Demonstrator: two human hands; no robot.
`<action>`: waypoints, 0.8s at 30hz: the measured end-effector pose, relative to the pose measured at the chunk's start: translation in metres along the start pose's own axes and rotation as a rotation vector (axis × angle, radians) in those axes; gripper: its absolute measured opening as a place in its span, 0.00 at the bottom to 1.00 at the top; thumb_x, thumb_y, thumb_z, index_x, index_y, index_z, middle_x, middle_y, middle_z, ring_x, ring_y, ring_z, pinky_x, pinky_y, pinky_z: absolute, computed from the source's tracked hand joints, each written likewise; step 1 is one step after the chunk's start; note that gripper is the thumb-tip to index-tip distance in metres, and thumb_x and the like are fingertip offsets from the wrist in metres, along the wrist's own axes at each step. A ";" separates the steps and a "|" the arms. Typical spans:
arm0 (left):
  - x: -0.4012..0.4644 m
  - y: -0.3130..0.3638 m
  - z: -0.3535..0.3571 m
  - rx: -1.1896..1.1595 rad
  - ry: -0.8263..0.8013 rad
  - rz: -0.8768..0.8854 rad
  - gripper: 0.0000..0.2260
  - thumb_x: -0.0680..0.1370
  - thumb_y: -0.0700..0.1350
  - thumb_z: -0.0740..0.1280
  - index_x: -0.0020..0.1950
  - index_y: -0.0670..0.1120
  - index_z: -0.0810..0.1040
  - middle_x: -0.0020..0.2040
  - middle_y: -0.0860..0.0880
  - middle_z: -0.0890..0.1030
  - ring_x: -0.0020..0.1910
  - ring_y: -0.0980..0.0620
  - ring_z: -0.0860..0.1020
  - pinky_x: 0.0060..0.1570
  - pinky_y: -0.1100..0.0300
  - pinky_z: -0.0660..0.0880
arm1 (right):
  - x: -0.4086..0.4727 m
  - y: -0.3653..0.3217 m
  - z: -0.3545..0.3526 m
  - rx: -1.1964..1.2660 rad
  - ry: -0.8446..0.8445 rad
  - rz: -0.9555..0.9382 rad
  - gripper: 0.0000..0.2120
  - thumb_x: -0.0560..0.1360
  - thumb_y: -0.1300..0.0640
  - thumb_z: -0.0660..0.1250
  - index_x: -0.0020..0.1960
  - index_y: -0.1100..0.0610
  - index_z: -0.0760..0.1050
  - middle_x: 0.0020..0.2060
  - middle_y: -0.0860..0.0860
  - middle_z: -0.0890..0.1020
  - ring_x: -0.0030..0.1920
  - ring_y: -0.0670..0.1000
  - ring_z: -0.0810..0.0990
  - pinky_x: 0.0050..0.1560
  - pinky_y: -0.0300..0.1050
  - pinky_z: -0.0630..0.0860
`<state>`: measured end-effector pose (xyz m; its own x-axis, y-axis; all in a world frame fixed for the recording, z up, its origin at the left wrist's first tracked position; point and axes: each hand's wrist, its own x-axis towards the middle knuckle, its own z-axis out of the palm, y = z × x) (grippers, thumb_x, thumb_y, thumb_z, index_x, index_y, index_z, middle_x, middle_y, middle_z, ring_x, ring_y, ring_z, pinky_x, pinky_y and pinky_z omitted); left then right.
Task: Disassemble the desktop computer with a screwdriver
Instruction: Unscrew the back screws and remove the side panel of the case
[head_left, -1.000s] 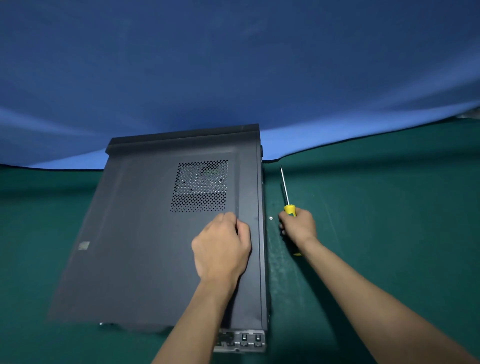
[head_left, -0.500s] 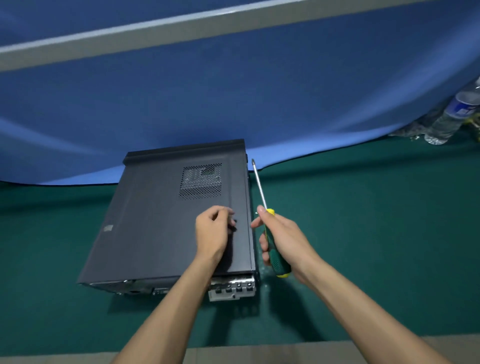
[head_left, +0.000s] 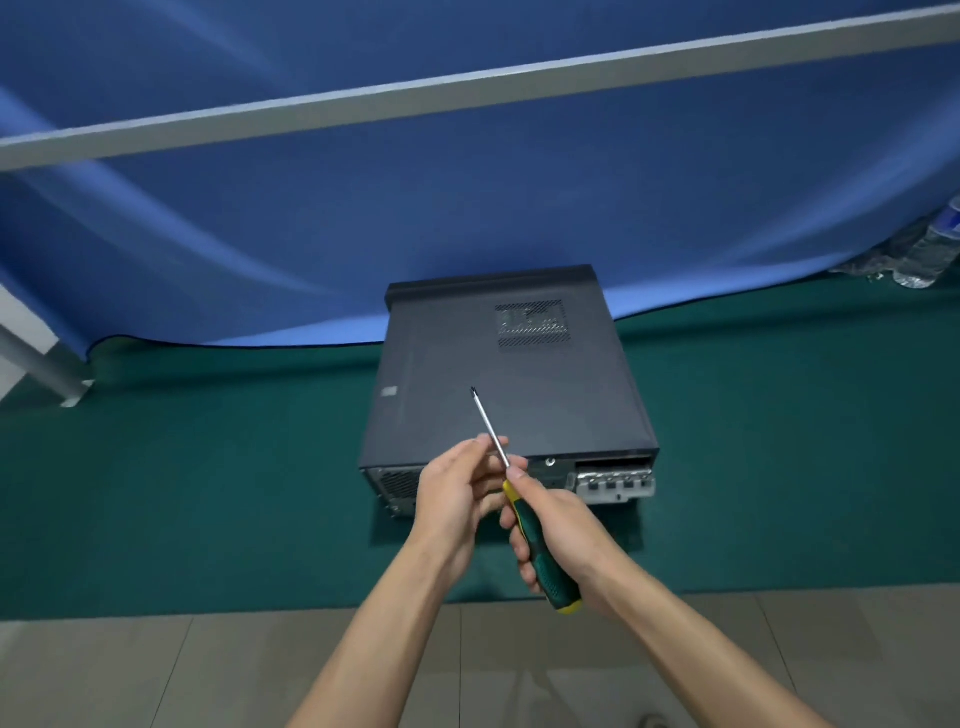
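Head view: the desktop computer (head_left: 506, 384) lies on its side on the green bench (head_left: 208, 493), its back end toward the person and its far end against the blue cloth (head_left: 467, 197). Its dark side panel still sits closed on top, so by my judgement the disassembly has hardly begun: no part lies loose beside the case, and at least one screw (head_left: 549, 461) shows on the rear edge just under the panel.

In front of the computer's rear, the right hand (head_left: 561, 540) is wrapped round the green-and-yellow handle of the screwdriver (head_left: 519, 499), the tip pointing up over the panel and touching nothing. The left hand (head_left: 452, 499) pinches the steel shaft with its fingertips. What remains, I judge, is nearly everything: rear screws out, panel off, then the insides.

A small pale sticker (head_left: 390, 391) sits near the panel's left edge; its writing is too small to read. A plastic bottle (head_left: 930, 249) far right of the computer carries a blue label, also unreadable.
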<state>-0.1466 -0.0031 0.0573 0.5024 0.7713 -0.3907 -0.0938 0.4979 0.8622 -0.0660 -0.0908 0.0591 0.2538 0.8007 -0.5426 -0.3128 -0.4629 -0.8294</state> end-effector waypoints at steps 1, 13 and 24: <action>-0.003 -0.002 -0.011 0.025 0.010 0.002 0.09 0.79 0.42 0.61 0.49 0.38 0.78 0.35 0.42 0.81 0.27 0.50 0.76 0.23 0.62 0.70 | -0.002 0.006 0.012 -0.005 0.003 0.015 0.23 0.77 0.39 0.58 0.37 0.58 0.72 0.23 0.52 0.73 0.21 0.51 0.71 0.24 0.38 0.68; 0.009 -0.028 -0.069 -0.139 0.011 -0.177 0.20 0.77 0.28 0.58 0.68 0.40 0.65 0.46 0.40 0.83 0.31 0.48 0.81 0.32 0.57 0.79 | 0.008 0.065 0.077 0.142 0.132 0.215 0.22 0.79 0.41 0.56 0.41 0.59 0.72 0.22 0.51 0.72 0.19 0.49 0.70 0.23 0.37 0.68; 0.036 -0.031 -0.079 -0.108 0.032 -0.221 0.18 0.79 0.32 0.59 0.69 0.39 0.67 0.47 0.45 0.84 0.32 0.51 0.81 0.27 0.60 0.76 | 0.028 0.071 0.079 0.130 0.130 0.216 0.22 0.80 0.41 0.55 0.41 0.59 0.71 0.23 0.52 0.72 0.20 0.49 0.69 0.22 0.36 0.67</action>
<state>-0.1936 0.0403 -0.0086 0.4934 0.6505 -0.5775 -0.0773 0.6941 0.7157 -0.1537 -0.0708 -0.0047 0.2809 0.6298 -0.7242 -0.4849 -0.5580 -0.6734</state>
